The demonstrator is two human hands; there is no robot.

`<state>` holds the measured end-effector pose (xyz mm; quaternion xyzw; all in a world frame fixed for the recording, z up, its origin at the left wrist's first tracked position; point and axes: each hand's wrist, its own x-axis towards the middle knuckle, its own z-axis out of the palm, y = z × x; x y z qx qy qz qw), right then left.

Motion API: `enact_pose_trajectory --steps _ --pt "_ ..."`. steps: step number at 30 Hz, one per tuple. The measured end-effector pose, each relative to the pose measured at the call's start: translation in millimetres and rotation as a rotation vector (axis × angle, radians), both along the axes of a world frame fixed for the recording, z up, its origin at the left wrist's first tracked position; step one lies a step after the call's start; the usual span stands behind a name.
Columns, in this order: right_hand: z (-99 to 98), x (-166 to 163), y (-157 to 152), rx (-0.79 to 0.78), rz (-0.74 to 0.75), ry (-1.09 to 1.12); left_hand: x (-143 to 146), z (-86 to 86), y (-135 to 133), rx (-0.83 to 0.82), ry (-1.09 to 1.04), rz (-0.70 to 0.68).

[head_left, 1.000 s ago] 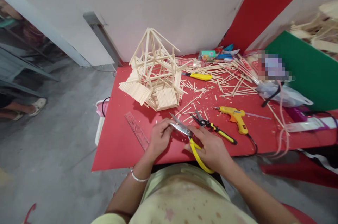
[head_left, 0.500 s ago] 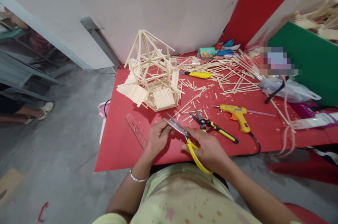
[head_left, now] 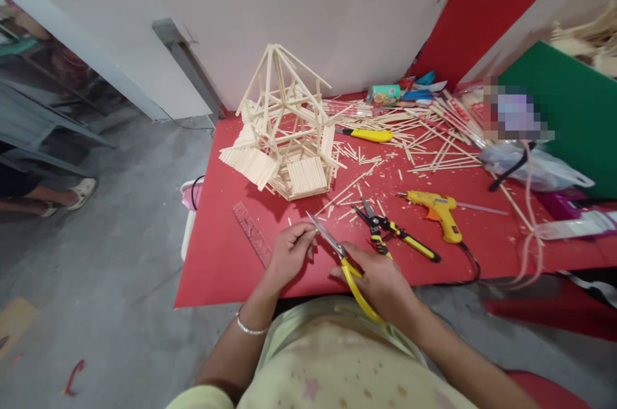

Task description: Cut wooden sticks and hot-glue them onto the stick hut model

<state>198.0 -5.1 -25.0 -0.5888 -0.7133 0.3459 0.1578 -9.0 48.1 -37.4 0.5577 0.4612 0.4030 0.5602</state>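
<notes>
Yellow-handled scissors (head_left: 355, 287) are in my right hand (head_left: 380, 274), with fingers wrapped around the handles. Their metal blades look closed and point up and left, beside the fingertips of my left hand (head_left: 292, 248). That hand is pinched, and a small pale end of what looks like a thin wooden stick (head_left: 316, 231) shows at its fingertips; the rest is hidden. Just beyond both hands stands a model (head_left: 284, 126) built of thin wooden sticks, with a peaked open frame and slatted panels around its base.
On the red table (head_left: 202, 274) lie a clear ruler (head_left: 251, 233), black-and-yellow pliers (head_left: 378, 224), a yellow glue gun (head_left: 441, 208) with a cord, and a yellow utility knife (head_left: 369, 134). Loose sticks (head_left: 434, 132) and offcuts are scattered behind. A green board (head_left: 569, 119) leans at right.
The scissor blades, slightly apart before, have come together. My left fingertips are now just apart from the blades. The view has shifted slightly, moving the table things right.
</notes>
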Motion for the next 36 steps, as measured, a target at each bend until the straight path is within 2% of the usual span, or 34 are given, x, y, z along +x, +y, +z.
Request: enact_pose_trajectory --steps 5,9,14,22,28,36 --pt "8.6 -5.8 2.0 0.089 -0.015 -0.212 -7.2 -4.2 0.7 -0.001 -0.061 0.013" --pt "14.7 -12.7 3.6 0.134 0.008 -0.271 -13.9 -2.9 1.4 0.021 -0.086 0.018" --pt "13.8 -17.3 6.0 0.103 0.043 -0.216 -22.1 -0.6 1.8 0.066 -0.034 0.003" --pt "9.8 -16.8 7.4 0.091 0.059 -0.084 -31.6 -2.9 2.0 0.041 0.001 -0.019" --pt "16.9 -18.4 11.3 0.119 0.086 -0.177 -35.6 -5.2 5.0 0.048 -0.038 -0.033" --pt "12.2 -16.7 14.1 0.118 0.071 -0.104 -40.2 -1.7 9.3 0.056 0.020 -0.061"
